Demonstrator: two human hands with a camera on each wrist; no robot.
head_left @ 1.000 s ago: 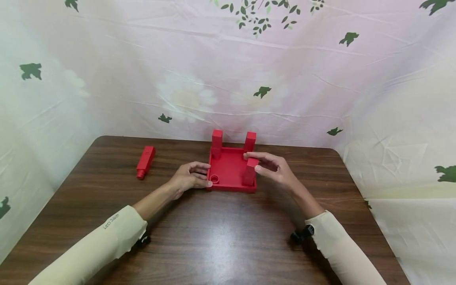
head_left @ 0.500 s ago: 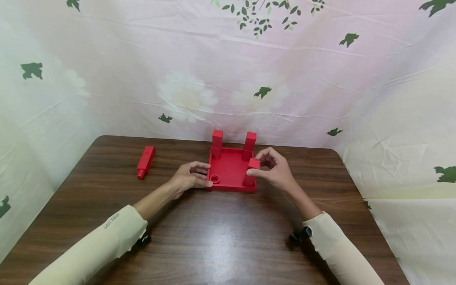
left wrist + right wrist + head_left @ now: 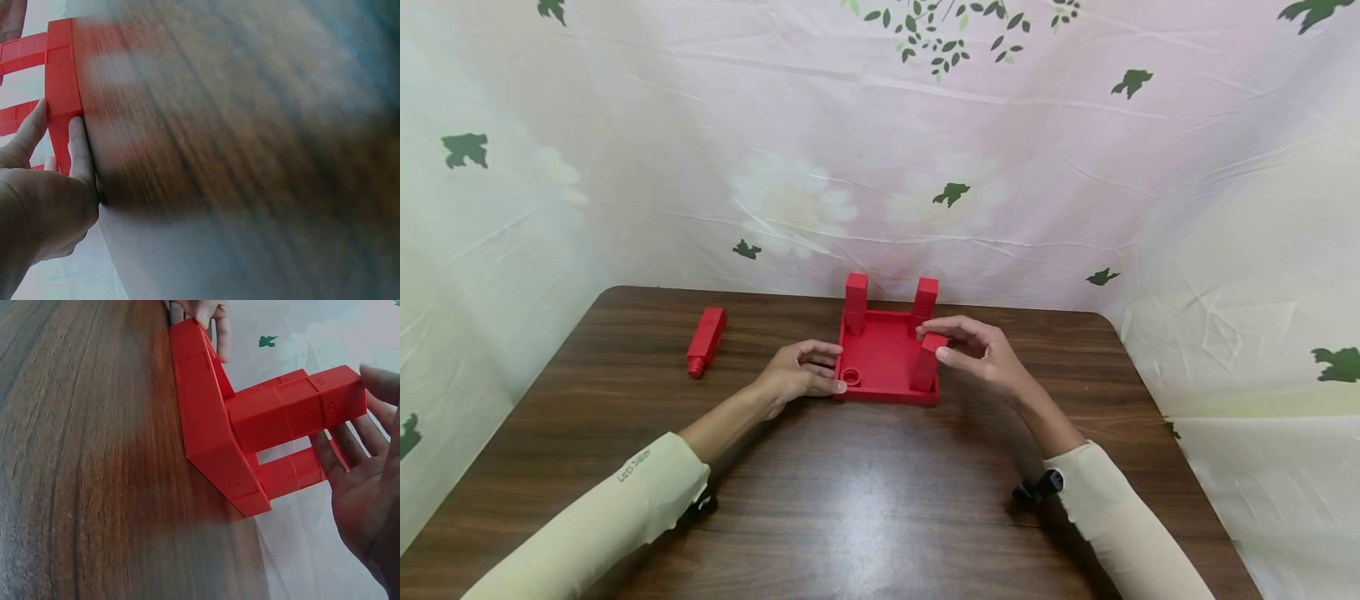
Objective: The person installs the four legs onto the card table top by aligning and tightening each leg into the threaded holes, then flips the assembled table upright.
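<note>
A shallow red square tray point(image 3: 883, 354) lies on the table with red posts upright in three corners: back left point(image 3: 856, 304), back right point(image 3: 924, 302) and front right point(image 3: 927, 363). Its front-left corner shows a round ring socket point(image 3: 851, 377). My left hand point(image 3: 790, 379) grips the tray's left edge, thumb at the front-left corner. Around the top of the front-right post point(image 3: 300, 409), my right hand point(image 3: 985, 354) has its thumb and fingertips; in the right wrist view the fingers lie along the post's side.
Another red post point(image 3: 707, 342) with a threaded end lies on the brown wooden table point(image 3: 850, 500), left of my left hand. A patterned cloth point(image 3: 865, 167) hangs behind the table and at both sides.
My right hand's fingers first closed in round the top of the front-right post, then extended again past it. That post's top shifted slightly. The left hand stayed where it was.
</note>
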